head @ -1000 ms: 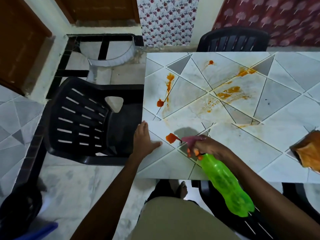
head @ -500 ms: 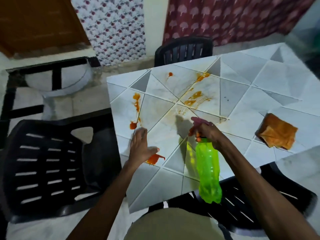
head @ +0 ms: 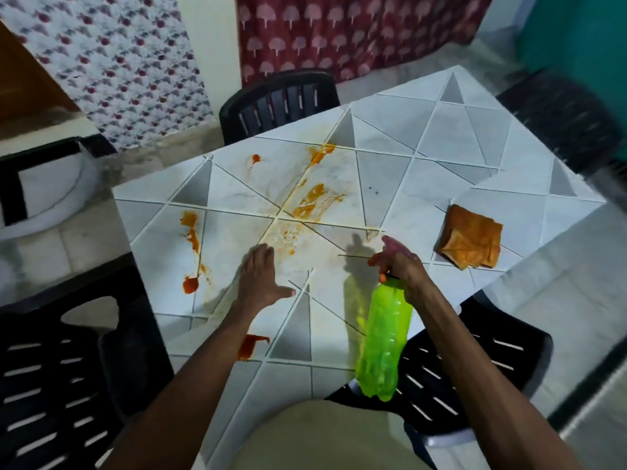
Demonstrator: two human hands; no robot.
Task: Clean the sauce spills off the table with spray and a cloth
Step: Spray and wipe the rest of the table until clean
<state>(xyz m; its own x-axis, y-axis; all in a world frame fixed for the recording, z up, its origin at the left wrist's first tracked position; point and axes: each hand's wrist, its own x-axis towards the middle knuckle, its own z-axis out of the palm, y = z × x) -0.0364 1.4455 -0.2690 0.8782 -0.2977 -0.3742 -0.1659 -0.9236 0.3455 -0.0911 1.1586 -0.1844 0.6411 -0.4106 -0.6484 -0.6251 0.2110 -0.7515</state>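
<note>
The green spray bottle (head: 385, 337) stands almost upright over the table's (head: 441, 154) near edge, pink nozzle pointing away. The right hand (head: 402, 269) grips its neck. The left hand (head: 259, 281) lies flat, fingers spread. Farther off sit orange sauce spills (head: 310, 201) and the folded cloth (head: 470, 242).

Cloth (head: 470, 242) on table (head: 441, 137), right of sauce spills (head: 310, 201); chair (head: 280, 100) behind.

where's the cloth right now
In the head view the orange cloth lies on the right part of the table, near its right edge, just beyond the right hand that grips the green spray bottle.
</note>
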